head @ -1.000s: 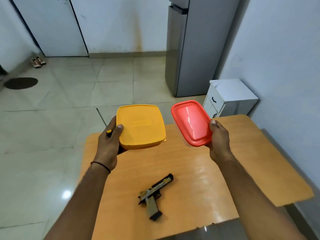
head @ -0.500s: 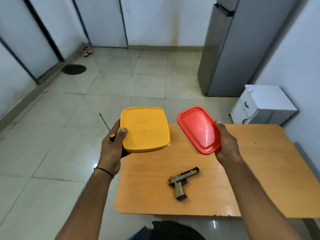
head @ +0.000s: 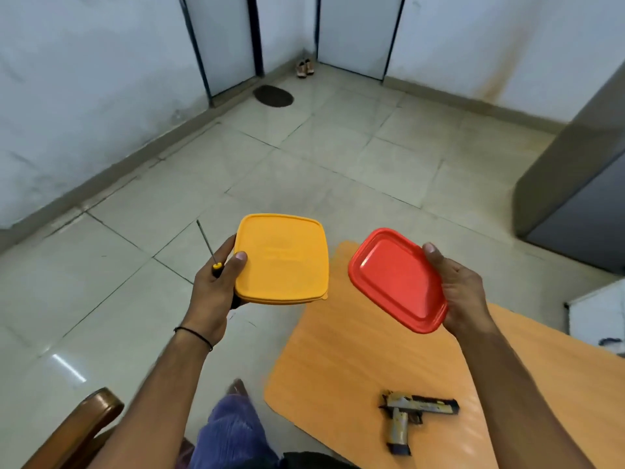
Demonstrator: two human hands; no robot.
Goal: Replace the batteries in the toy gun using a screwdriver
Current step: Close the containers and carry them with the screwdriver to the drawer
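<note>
screwdriver handle point(head: 216, 267) mostly hidden in left hand point(head: 212, 294), fridge point(head: 575, 184) cut off

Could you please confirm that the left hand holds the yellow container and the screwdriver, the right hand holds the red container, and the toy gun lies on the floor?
Not quite: the head view shows the toy gun lying on the orange table, not on the floor. The rest is right.

One head-worn wide-angle view, high above the orange table point(head: 338, 350), off its left edge, tilted forward and down, tiled floor point(head: 304, 157) beyond it
</note>
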